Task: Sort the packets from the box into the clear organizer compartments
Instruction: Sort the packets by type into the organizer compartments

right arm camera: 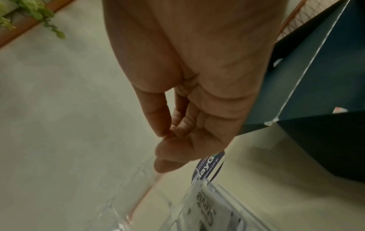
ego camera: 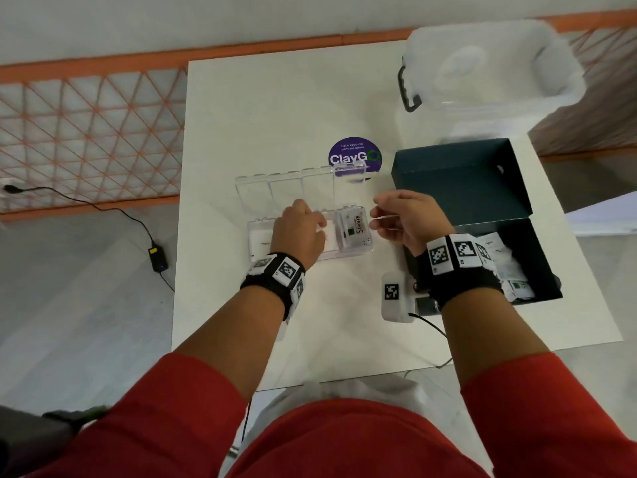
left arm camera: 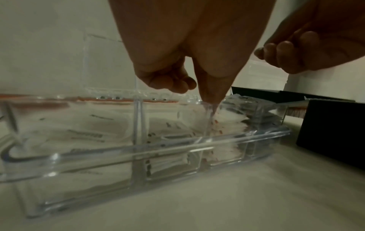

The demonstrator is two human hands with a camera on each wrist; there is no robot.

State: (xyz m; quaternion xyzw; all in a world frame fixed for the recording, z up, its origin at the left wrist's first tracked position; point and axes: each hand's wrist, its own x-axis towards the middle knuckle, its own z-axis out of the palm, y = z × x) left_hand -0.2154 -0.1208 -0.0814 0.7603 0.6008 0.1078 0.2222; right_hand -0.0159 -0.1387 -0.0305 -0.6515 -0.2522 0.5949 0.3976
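Note:
The clear organizer (ego camera: 355,251) lies mid-table with its lids folded back. Its right compartment holds Stevia packets (ego camera: 355,227); a Sugar packet (ego camera: 262,241) lies in the left one. My left hand (ego camera: 319,225) is over the middle compartments. In the left wrist view one straight finger (left arm camera: 211,92) presses down on white packets (left arm camera: 221,123) there, with the other fingers curled. My right hand (ego camera: 382,219) hovers just right of the organizer, fingers loosely curled and thumb touching them (right arm camera: 164,134), holding nothing I can see. The dark box (ego camera: 541,270) on the right holds more packets (ego camera: 506,267).
The box's lid (ego camera: 458,181) stands up behind it. A clear storage tub (ego camera: 489,70) with a black handle sits at the back right. A purple ClayGo sticker (ego camera: 351,155) lies behind the organizer. A white tagged device (ego camera: 394,298) with a cable lies near the front.

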